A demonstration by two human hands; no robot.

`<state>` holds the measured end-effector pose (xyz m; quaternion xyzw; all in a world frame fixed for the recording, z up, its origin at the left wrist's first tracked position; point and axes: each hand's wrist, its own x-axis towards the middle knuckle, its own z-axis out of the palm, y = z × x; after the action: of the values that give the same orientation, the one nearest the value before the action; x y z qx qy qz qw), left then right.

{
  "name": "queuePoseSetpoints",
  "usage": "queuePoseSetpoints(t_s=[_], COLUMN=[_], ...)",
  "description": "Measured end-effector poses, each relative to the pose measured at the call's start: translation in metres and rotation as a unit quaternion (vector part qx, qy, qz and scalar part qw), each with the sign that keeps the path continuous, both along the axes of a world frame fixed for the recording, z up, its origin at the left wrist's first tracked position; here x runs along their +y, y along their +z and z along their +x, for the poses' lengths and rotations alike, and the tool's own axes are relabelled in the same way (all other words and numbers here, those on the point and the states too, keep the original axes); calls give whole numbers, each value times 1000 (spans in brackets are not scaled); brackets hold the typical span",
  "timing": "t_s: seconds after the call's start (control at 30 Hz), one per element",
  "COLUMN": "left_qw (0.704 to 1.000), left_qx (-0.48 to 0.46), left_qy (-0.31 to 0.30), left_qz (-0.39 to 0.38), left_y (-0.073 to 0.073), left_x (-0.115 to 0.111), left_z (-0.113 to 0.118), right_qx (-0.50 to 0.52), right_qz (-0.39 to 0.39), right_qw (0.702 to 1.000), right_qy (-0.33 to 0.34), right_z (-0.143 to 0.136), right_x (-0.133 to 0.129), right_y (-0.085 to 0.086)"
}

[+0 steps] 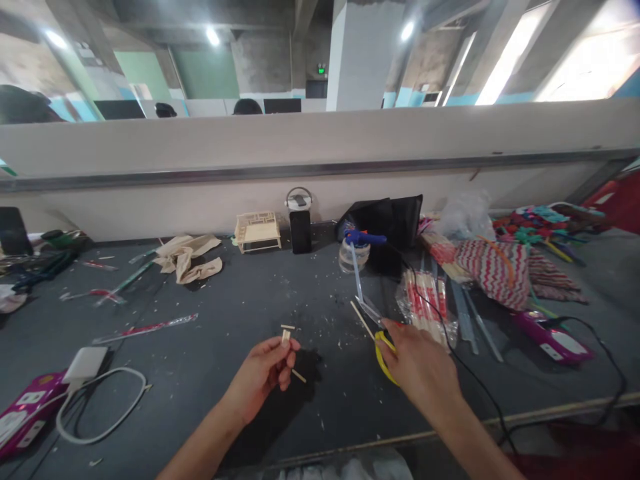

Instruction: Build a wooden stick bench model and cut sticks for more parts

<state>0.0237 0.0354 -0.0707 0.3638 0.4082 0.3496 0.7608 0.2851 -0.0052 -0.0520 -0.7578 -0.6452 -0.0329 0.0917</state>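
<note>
My left hand point(269, 367) pinches a small wooden piece point(285, 335), its visible length pointing away from me. My right hand point(425, 367) touches a yellow handle point(384, 363); I can't tell its grip. Beyond it, a blue glue gun point(365, 238) and jar point(354, 257) obstruct the worktop point(220, 413).

Small pale wooden piece point(286, 335), crosswise stick point(287, 327) at its far end, above the dark table point(240, 300); yellow loop handle point(382, 363) to the right, partly hidden
</note>
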Motion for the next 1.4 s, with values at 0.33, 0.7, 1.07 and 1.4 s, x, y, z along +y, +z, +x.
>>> queuePoseSetpoints(t_s=[0.33,0.7,1.07,1.4], left_qw=[949,919,881,912], left_qx=[204,224,271,241], left_qy=[-105,-88,-13,-39], left_qz=[217,311,387,329], left_y=[-7,-3,-22,-17], left_x=[-17,-1,16,23], left_z=[29,36,25,27], right_qx=[532,439,221,486], right_qz=[24,61,41,37], right_qw=[834,866,940,854], right_qy=[145,229,256,181], right_z=[-73,-65,-68,-63], right_x=[6,14,29,36], right_y=[-7,-2,-52,-34])
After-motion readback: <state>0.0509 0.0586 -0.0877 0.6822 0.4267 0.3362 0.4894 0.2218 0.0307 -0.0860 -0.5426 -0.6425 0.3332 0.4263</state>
